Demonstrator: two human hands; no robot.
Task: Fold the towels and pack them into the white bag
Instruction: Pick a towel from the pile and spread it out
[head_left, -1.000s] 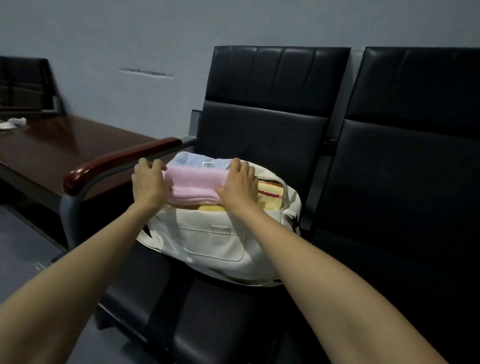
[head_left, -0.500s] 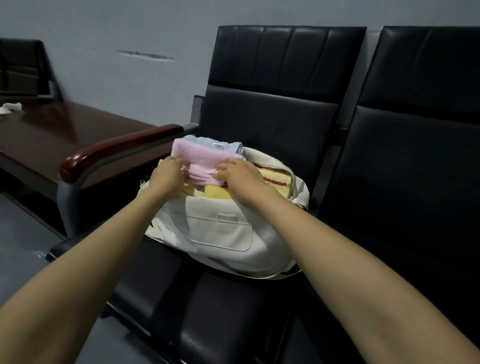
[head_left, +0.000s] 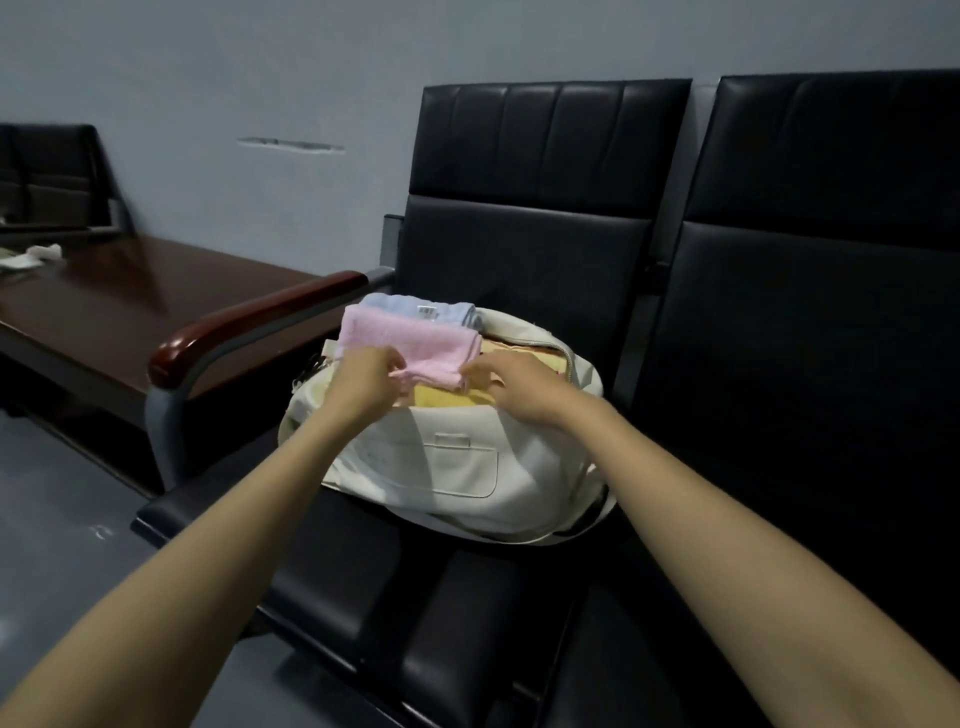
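The white bag (head_left: 452, 467) sits open on the black seat. A folded pink towel (head_left: 410, 340) lies on top of its opening, with a folded light blue towel (head_left: 415, 306) behind it and a yellow towel (head_left: 452, 400) beneath. My left hand (head_left: 363, 382) pinches the pink towel's near left corner. My right hand (head_left: 514, 387) pinches its near right corner. The towels' lower layers are hidden inside the bag.
The bag rests on the left seat of a row of black chairs (head_left: 779, 364) against a grey wall. A wooden armrest (head_left: 249, 327) stands just left of the bag. A dark wooden table (head_left: 130, 306) lies further left, with white items (head_left: 31, 254) on it.
Both hands slid from the pink towel's sides down to its near edge and now pinch the corners. The towel sits flatter on the bag. The camera view shifted.
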